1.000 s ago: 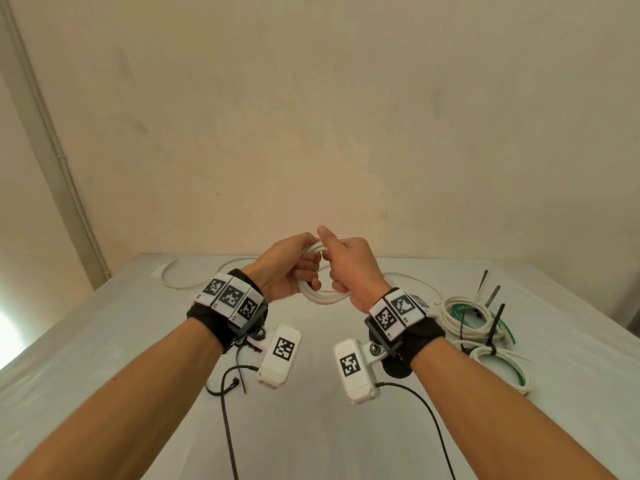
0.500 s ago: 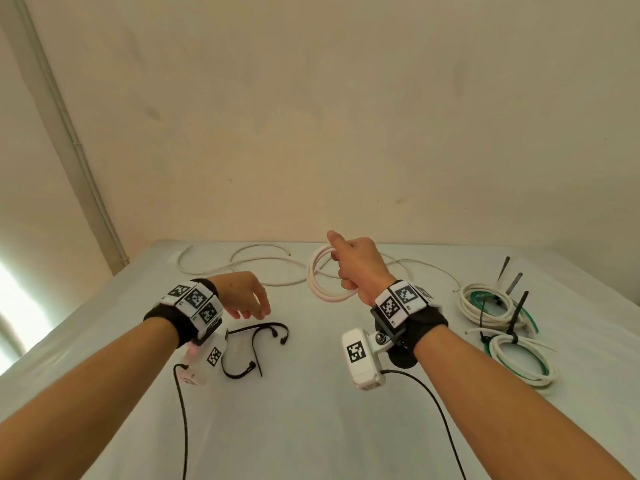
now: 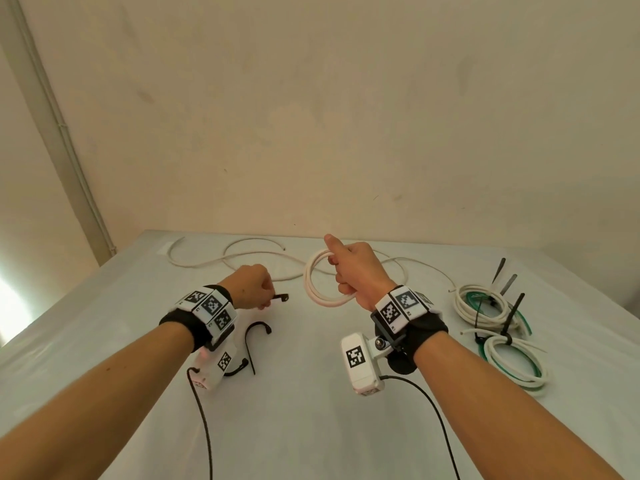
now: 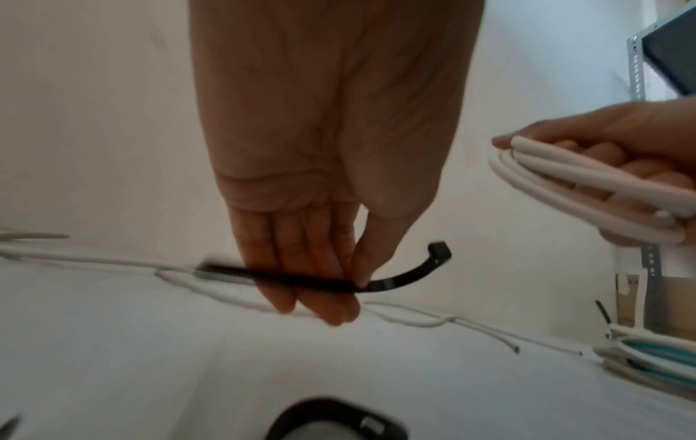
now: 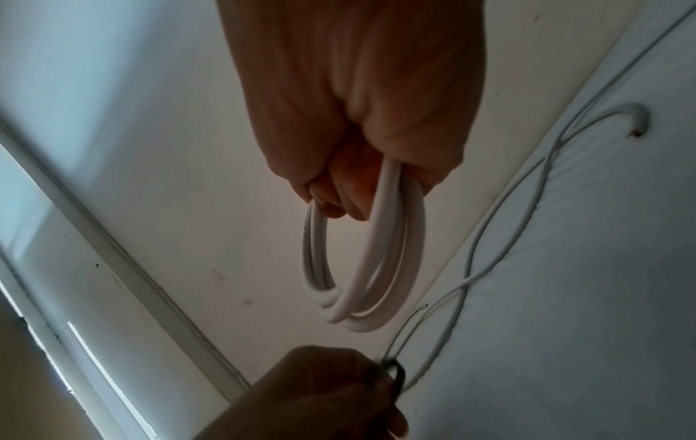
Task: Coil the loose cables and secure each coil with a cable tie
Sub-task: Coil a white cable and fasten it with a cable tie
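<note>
My right hand (image 3: 349,268) grips a white cable coil (image 3: 317,285) and holds it above the table; the coil's loops (image 5: 361,268) hang from its curled fingers (image 5: 339,205). My left hand (image 3: 252,287) is lower and to the left, and pinches a black cable tie (image 4: 327,282) between thumb and fingers just above the table. The tie's head (image 3: 284,297) sticks out to the right of that hand. The coil (image 4: 587,190) is apart from the tie.
Two more black ties (image 3: 256,334) lie on the white table (image 3: 311,410) near my left wrist. A loose white cable (image 3: 242,261) snakes along the far edge. Tied white and green coils (image 3: 491,306) lie at the right.
My left hand let go of the coil, dropped left to the table and picked up a black tie. My right hand kept the coil, held up alone.
</note>
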The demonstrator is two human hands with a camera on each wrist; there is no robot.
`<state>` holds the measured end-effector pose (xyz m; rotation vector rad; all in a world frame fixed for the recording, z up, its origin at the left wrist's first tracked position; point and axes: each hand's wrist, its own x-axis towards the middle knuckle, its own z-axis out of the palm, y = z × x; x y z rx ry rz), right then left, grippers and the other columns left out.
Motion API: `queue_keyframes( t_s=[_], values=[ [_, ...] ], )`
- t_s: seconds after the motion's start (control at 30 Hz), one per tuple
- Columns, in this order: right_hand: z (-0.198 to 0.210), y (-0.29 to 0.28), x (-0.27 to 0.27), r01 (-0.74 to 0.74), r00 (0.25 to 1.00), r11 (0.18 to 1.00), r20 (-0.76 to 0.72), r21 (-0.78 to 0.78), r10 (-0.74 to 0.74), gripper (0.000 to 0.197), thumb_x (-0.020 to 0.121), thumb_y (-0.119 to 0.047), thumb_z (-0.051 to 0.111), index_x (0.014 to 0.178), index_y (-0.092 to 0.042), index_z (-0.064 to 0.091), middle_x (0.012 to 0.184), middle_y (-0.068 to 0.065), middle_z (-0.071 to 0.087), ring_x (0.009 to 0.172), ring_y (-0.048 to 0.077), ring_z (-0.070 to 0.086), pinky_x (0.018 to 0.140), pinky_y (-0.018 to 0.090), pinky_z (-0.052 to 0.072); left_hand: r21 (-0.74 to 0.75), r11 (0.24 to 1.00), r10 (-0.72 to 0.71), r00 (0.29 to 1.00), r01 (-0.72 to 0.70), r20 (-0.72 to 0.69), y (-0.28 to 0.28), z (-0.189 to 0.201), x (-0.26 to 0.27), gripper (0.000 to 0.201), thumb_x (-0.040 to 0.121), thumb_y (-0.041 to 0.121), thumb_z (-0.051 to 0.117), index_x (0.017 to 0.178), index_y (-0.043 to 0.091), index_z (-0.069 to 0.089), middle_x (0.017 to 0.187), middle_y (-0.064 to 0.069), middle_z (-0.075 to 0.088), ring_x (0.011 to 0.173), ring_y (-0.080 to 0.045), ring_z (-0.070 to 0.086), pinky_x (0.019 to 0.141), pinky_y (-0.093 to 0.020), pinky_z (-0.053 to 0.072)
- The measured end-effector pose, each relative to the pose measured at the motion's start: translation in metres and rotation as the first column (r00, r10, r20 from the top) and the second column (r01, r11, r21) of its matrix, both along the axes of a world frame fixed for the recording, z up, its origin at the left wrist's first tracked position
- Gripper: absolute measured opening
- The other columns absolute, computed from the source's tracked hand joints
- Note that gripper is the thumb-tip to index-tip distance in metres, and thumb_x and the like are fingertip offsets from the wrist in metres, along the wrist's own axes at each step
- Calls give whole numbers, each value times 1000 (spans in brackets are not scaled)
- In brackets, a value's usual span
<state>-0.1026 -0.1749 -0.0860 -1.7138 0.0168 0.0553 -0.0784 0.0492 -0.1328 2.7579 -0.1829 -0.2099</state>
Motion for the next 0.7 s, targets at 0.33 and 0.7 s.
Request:
queue_keyframes(
  t_s=[0.33, 0.7],
  values=[
    [4, -14, -3, -91, 996, 992, 6, 85, 91, 45, 101, -48, 60, 72, -15, 49, 55, -6, 26, 43, 10, 20, 43, 25, 19, -146, 962, -201, 961, 230, 191, -36, 66, -5, 9, 95, 13, 71, 92, 14, 79, 78, 3, 77, 60, 1, 66, 60, -7, 46],
    [3, -30, -3, -40, 999, 999, 6, 10, 40, 50, 99, -51, 62, 74, -7, 61, 46, -7, 31, 40, 10, 24, 41, 24, 23, -276, 898, -310, 938, 342, 155, -40, 84, -8, 10, 95, 11, 70, 96, 11, 80, 80, 1, 77, 71, -9, 65, 74, -24, 52]
  ],
)
